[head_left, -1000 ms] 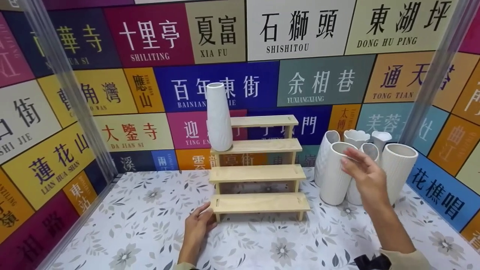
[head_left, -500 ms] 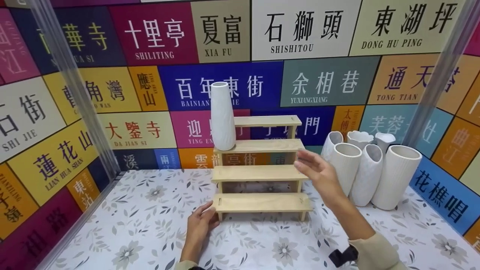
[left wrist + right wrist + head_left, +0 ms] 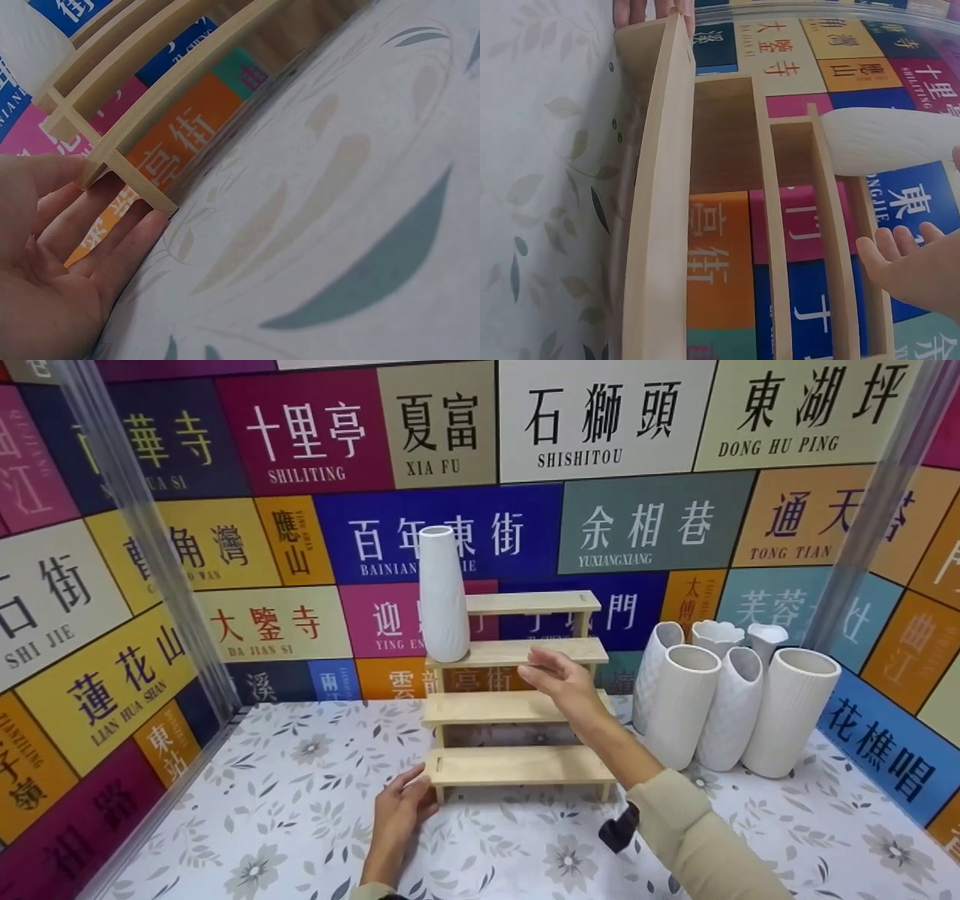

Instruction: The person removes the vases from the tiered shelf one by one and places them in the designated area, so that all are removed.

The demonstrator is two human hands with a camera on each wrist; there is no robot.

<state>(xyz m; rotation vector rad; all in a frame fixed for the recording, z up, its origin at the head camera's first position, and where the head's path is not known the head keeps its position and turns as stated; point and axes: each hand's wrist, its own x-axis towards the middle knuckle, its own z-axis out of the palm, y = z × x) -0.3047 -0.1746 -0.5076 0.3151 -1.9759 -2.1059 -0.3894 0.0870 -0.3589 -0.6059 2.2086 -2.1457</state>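
Observation:
A pale wooden stepped stand point(image 3: 521, 765) with several tiers stands on the table. My left hand point(image 3: 400, 811) holds its lowest tier at the left end. In the left wrist view, the thumb lies on the shelf end and the fingers point(image 3: 142, 236) reach round the leg below. A tall white vase point(image 3: 444, 596) stands upright on the second tier from the top, at the left end. My right hand point(image 3: 566, 690) is in front of the middle tiers, right of the vase and apart from it. Its fingers are extended and slightly bent, holding nothing.
Several white vases stand grouped to the right of the stand, among them a ribbed wide one point(image 3: 791, 712) and a slanted-mouth one point(image 3: 731, 712). Behind rises a colourful sign-covered wall point(image 3: 607, 427). Clear vertical corner strips point(image 3: 862, 510) flank the floral-patterned table point(image 3: 300, 825).
My right hand has moved left from the grouped vases, past the stand's right end, to the front of its middle tiers. My left hand stays at the lowest tier.

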